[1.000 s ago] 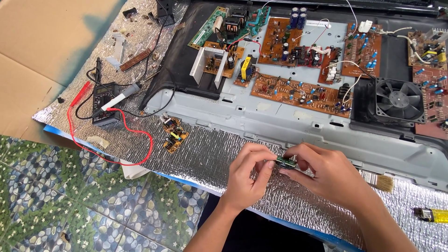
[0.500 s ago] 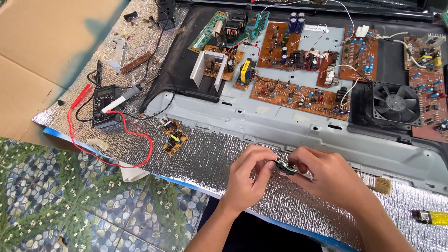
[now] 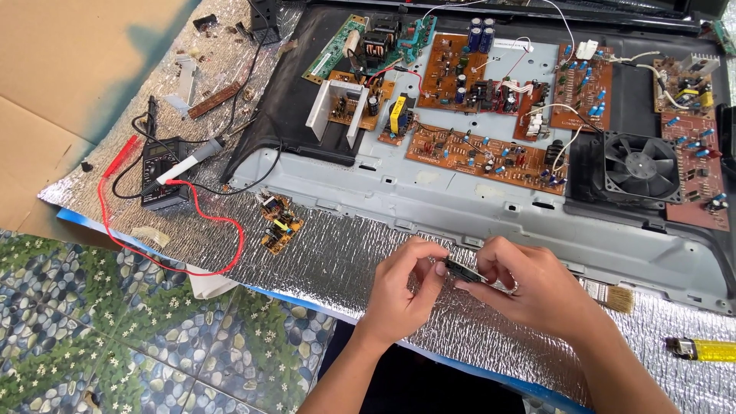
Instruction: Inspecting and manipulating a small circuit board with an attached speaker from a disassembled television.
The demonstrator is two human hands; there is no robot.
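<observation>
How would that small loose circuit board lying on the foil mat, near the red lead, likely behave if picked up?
The small circuit board looks stiff and probably light, being a thin flat card. Its raised components seem fragile, so edge grips suit it. Lying flat on the crinkled foil mat, it would likely slide rather than roll.

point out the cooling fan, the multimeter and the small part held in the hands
cooling fan [image 3: 641, 165], head view, on its hub
multimeter [image 3: 159, 175], head view, on its black body
small part [image 3: 462, 272], head view, on its dark top
</observation>
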